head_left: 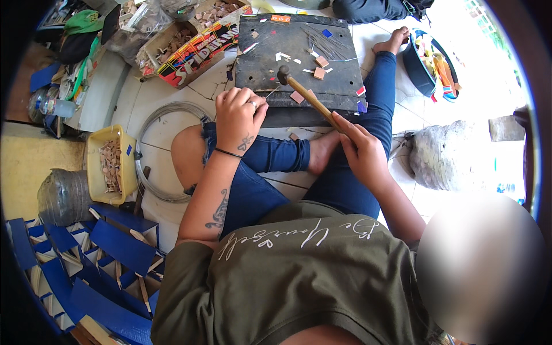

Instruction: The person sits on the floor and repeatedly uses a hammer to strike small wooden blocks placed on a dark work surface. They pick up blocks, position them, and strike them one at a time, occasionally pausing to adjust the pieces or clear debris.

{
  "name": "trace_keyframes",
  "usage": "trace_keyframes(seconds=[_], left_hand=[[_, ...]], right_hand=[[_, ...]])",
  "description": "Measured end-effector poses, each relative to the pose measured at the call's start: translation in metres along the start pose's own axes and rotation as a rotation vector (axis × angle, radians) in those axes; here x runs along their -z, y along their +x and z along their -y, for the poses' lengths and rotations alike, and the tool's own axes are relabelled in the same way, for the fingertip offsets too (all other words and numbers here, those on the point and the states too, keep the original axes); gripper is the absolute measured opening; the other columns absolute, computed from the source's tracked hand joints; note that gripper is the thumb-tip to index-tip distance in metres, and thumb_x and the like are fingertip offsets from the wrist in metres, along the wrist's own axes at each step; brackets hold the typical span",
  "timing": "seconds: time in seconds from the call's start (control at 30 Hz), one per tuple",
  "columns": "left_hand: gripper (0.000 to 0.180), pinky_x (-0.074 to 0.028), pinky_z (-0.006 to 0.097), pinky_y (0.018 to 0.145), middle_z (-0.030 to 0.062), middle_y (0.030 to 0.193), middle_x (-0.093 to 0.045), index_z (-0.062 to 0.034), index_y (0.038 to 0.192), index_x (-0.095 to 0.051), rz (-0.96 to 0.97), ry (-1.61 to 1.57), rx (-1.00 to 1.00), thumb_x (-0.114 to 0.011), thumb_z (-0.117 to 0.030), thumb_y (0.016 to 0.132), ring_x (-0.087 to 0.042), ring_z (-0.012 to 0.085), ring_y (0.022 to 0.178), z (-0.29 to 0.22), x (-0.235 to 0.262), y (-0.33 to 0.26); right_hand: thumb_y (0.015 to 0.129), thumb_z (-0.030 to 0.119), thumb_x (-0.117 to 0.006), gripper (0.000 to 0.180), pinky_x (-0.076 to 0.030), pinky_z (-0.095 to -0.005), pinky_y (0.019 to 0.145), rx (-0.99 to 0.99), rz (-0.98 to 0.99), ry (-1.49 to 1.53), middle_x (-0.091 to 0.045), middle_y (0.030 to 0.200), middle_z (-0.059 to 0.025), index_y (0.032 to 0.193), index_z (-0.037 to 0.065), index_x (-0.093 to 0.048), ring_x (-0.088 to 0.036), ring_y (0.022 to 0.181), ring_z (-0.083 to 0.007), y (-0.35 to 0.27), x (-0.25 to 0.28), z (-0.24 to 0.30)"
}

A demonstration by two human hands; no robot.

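Observation:
My right hand (362, 144) is wrapped round the wooden handle of a hammer (313, 102), whose dark metal head is over the near part of a black board (259, 72). Left of the hammer head, my left hand (237, 115) is closed, pinching a thin metal wire (272, 92) whose end sticks out toward the hammer. Small brown wooden blocks (319, 73) lie on the board near the hammer. Several loose thin wires (330, 49) are spread at its far right, among scraps of white, red and blue.
A wire coil (150, 129) lies on the tiles beside a yellow basket (91, 167) of brown pieces. A printed carton (198, 60) of blocks stands far left. Blue pieces (123, 241) are piled near left. A dark tub (414, 66) of coloured strips stands right, by a person's foot (392, 41).

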State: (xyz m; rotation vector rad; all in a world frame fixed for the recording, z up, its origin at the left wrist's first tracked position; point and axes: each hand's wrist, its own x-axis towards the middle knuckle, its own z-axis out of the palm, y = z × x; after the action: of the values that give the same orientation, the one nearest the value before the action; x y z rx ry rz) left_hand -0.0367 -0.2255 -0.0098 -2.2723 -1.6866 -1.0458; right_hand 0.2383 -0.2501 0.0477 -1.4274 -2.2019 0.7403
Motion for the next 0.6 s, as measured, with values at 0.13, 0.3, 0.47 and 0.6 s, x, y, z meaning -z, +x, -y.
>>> trace_keyframes(seconds=[0.13,0.3,0.47,0.6], left_hand=[[0.006,-0.041,0.037,0.083,-0.0007,0.083,-0.062,-0.0121,0.081,-0.07,0.015,0.005,0.012,-0.074,-0.014,0.077,-0.058,0.0212,0.086,-0.002,0.002,-0.001],[0.007,-0.04,0.038,0.086,-0.0003,0.082,-0.06,-0.0122,0.081,-0.07,0.005,0.002,0.008,-0.074,-0.015,0.077,-0.057,0.0213,0.086,-0.002,0.002,-0.001],[0.009,-0.041,0.038,0.085,0.0001,0.087,-0.063,-0.0117,0.086,-0.07,-0.089,-0.095,0.055,-0.073,-0.015,0.079,-0.058,0.0229,0.087,0.003,0.007,-0.002],[0.013,-0.042,0.038,0.089,0.0048,0.094,-0.066,-0.0108,0.095,-0.07,-0.201,-0.016,0.291,-0.072,-0.016,0.083,-0.06,0.0265,0.094,0.045,0.033,-0.027]], right_hand=[[0.09,0.0,-0.056,0.048,-0.05,-0.0344,0.07,0.087,0.0,-0.01,-0.065,0.099,-0.0159,0.137,0.012,-0.056,-0.06,0.071,-0.0304,-0.001,-0.004,-0.005],[0.093,0.005,-0.057,0.044,-0.051,-0.0332,0.073,0.061,-0.148,0.118,-0.068,0.104,-0.0149,0.136,0.012,-0.056,-0.065,0.08,-0.0248,0.013,0.001,-0.028],[0.094,0.011,-0.058,0.038,-0.05,-0.0353,0.075,-0.082,-0.344,0.049,-0.066,0.098,-0.0151,0.132,0.009,-0.058,-0.065,0.082,-0.0262,0.067,0.023,-0.064],[0.093,0.018,-0.056,0.034,-0.051,-0.04,0.076,-0.045,-0.391,-0.274,-0.063,0.095,-0.0144,0.127,0.012,-0.062,-0.065,0.085,-0.0323,0.122,0.038,-0.089]])
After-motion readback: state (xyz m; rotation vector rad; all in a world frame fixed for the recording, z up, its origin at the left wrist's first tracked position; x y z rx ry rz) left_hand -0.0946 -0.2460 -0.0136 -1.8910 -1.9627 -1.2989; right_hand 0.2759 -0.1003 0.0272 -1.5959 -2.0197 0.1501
